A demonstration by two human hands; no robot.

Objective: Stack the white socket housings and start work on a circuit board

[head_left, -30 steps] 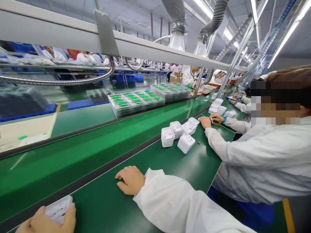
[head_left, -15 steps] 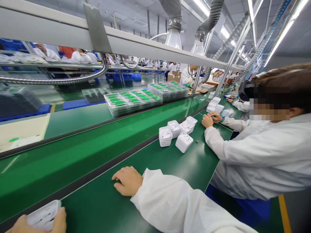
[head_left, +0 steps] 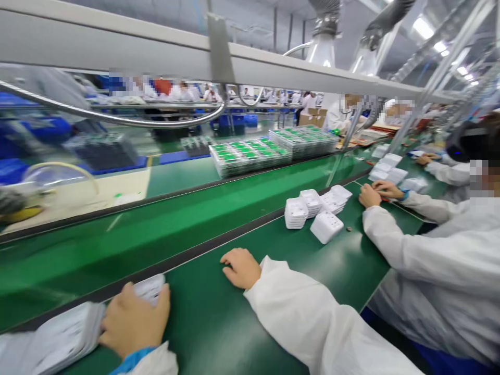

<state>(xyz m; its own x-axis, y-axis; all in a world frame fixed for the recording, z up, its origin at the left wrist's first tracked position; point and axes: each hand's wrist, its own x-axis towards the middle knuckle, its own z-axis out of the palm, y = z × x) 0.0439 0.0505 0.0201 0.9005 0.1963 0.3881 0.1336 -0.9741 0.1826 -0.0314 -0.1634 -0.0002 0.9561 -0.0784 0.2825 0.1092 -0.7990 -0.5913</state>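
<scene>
My left hand [head_left: 133, 320] lies at the near left of the green table [head_left: 219, 323], its fingers closed over a white plastic socket cover [head_left: 150, 288]. More white covers [head_left: 50, 338], blurred, lie in a row just left of that hand. Palm down on the table beside the black strip at the belt's edge, my right hand [head_left: 240, 267] rests with loose fingers and nothing in it. White sleeves cover both arms.
Stacks of white covers [head_left: 312, 208] stand further along the table, near a co-worker's hands [head_left: 375, 192]. A green conveyor belt [head_left: 195, 203] runs behind. Trays of green boards [head_left: 250, 153] sit beyond it. A metal shelf rail [head_left: 156, 49] hangs overhead.
The view has swung left. My left hand with the white cover now sits further into the picture, and the row of covers beside it has come into view. My right hand stays on the table.
</scene>
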